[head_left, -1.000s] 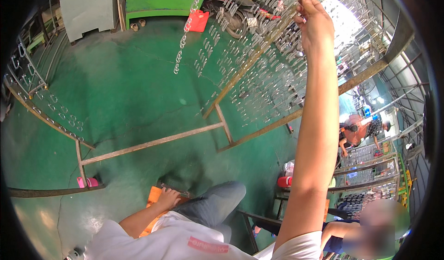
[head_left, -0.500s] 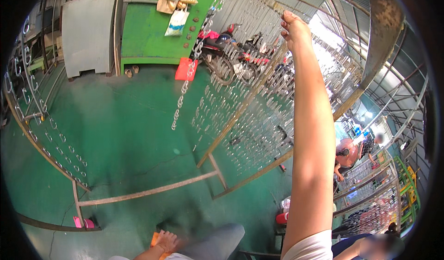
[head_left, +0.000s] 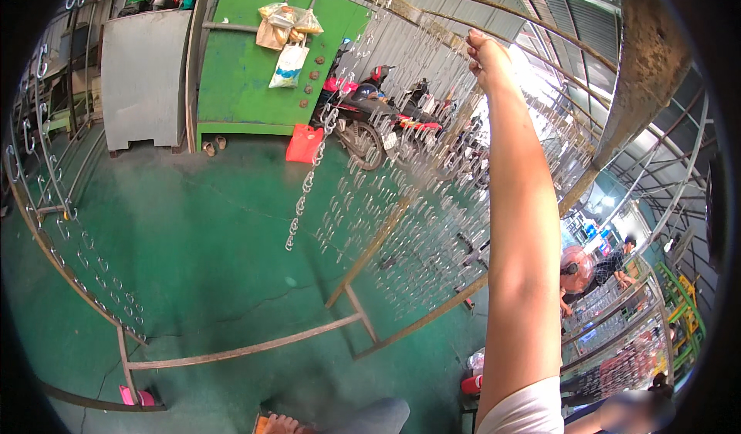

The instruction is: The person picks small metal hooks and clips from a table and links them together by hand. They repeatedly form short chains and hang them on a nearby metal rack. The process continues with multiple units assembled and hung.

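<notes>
My right arm reaches up through the middle right of the view. At its end my right hand [head_left: 486, 54] is closed in a pinch near the hanging rows of small metal links [head_left: 409, 202]; whatever lies between the fingertips is too small to make out. A separate chain of silver links [head_left: 306, 191] dangles left of those rows. Low at the bottom edge, my left hand [head_left: 279, 425], partly cut off, has its fingers bent over an orange object [head_left: 262, 422] beside my jeans-clad leg [head_left: 370, 417].
A metal frame's low crossbar [head_left: 247, 352] spans the green floor. More links hang from a rack [head_left: 73, 268] at left. Behind stand a green cabinet [head_left: 239, 63], a grey cabinet [head_left: 145, 79] and motorbikes [head_left: 363, 133]. Co-workers [head_left: 614, 264] and a fan [head_left: 577, 269] are at right.
The whole view has tilted up, so the background sits lower. My right hand stays raised and pinched, slightly lower in the picture. My left hand has slipped partly below the edge.
</notes>
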The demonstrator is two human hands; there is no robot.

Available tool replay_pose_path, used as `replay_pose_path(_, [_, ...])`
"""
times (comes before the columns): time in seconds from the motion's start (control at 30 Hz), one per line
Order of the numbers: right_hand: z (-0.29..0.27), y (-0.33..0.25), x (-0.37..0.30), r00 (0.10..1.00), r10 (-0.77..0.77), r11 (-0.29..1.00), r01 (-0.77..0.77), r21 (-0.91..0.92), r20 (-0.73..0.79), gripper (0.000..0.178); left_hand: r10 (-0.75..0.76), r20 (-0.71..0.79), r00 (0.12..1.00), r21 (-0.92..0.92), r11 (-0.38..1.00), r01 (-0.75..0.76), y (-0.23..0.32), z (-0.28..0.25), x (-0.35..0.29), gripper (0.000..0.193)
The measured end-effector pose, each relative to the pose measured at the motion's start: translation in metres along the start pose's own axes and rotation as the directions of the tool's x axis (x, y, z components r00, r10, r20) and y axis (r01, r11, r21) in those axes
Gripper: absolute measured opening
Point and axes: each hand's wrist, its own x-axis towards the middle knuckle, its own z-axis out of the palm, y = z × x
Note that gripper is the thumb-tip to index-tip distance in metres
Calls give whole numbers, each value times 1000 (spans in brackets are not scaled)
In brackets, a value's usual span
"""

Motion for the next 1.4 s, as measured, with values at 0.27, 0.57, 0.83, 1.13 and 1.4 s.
replay_pose_path(0.27, [4,-6,-1,999,23,999,-22,-27,48,9,4,1,1000,1,1000,-4,0,-4,4,35])
replay_pose_path(0.57, [6,-8,-6,997,45,999,-45,-10,62,11,8,4,1000,7,1000,-8,-1,-8,5,35])
replay_pose_path(0.83, [6,-5,-2,994,61,998,-61,-5,94,10,17,0,1000,7,1000,-17,-1,-7,3,35])
replay_pose_path(1.13, [-4,7,4,994,44,998,-49,49,98,17,-12,-28,1000,42,999,13,13,-13,-20,35])
replay_pose_path(1.4, [-87,37,-160,930,186,978,-143,-153,317,30,-68,61,996,34,997,66,18,-23,-17,30])
